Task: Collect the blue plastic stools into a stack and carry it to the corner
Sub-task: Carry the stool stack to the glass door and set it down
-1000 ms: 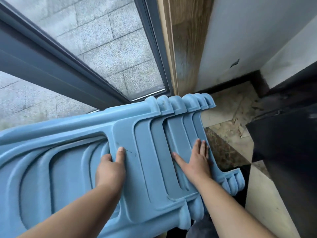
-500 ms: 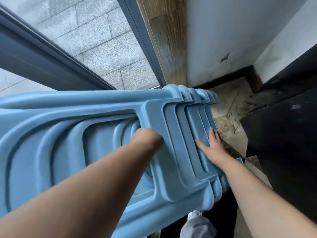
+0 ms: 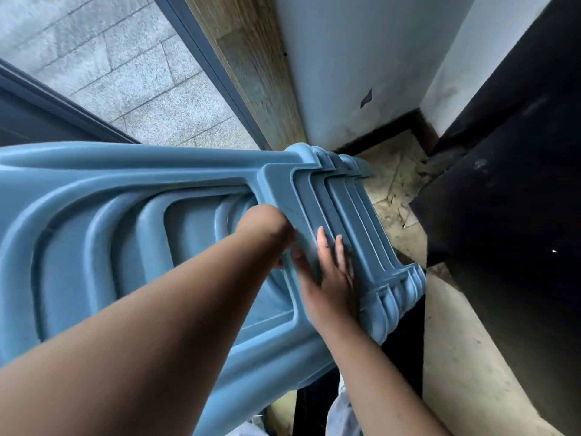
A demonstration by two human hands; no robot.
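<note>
**A:** Where is the stack from your seat?

**B:** I see the stack of nested blue moulded-plastic stools (image 3: 157, 234) lying tilted across the left and centre of the frame, running from the left edge up to the centre, where its stepped leg ends fan out. I will not count the stools; the layers blur together.

**A:** And the hands?

**B:** The right hand (image 3: 330, 278) lies on the stack just right of centre, fingers straight and close together, flat against a ribbed leg panel, pointing toward the top of the frame. Its thumb looks tucked round the panel's near edge, though that part is blurred. The left hand (image 3: 267, 228) is at the centre, just left of the right one, almost touching it. I see only its wrist and the back of the hand; the fingers go down into the cut-out opening of the stack, so I cannot tell whether they curl round the edge or lie straight.

**A:** What lies around it?

**B:** At the upper right, past the leg ends, a white plaster wall (image 3: 361, 58) meets a dark skirting and a patch of worn beige floor tiles (image 3: 393, 190). A grey-framed glass door (image 3: 204, 58) runs along the upper left, with grey stone paving beyond it. A black block-shaped surface (image 3: 503, 215) fills the right side.
</note>
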